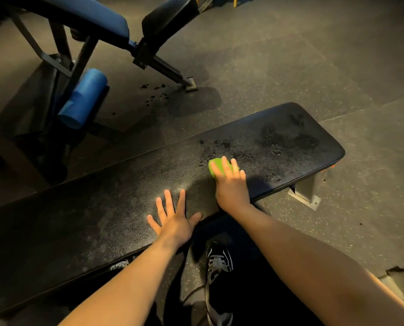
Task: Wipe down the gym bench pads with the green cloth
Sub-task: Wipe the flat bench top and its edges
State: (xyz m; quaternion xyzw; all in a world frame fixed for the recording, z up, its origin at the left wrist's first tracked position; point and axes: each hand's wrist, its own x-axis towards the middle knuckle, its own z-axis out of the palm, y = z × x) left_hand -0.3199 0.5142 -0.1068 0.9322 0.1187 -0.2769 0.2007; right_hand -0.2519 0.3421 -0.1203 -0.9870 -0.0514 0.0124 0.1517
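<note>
Forearms, both bare, reach over near edge of pad [90, 231]. Shoe [219, 262], dark w/ white laces, stands on floor [302, 67] just off pad's near edge, between the forearms.

L hand [172, 222]: palm down on pad, approx. mid-length, close to near edge. Fingers straight & spread wide, thumb out to the side. Holds nothing.

R hand [231, 188]: on pad, just beside L hand, toward pad's right end. Fingers laid out over cloth [216, 166], pressing it onto pad surface. Cannot tell whether thumb hooks under cloth.

Cloth: green, wadded, on pad top, mostly covered by R fingers. Green shows only around the fingertips.

Pad: black, textured, long, runs diag. from lower left to upper right. Dark wet-looking droplets [222, 144] lie on pad just beyond cloth. Dull smears [290, 137] sit nearer pad's right end. Metal foot [304, 191] sits under pad's right end.

Beyond pad's far edge: 2nd bench [90, 17], blue upholstery on dark steel frame, w/ blue roller [83, 97] low on frame. Floor specks [155, 94], dark, lie between pad & 2nd bench.
</note>
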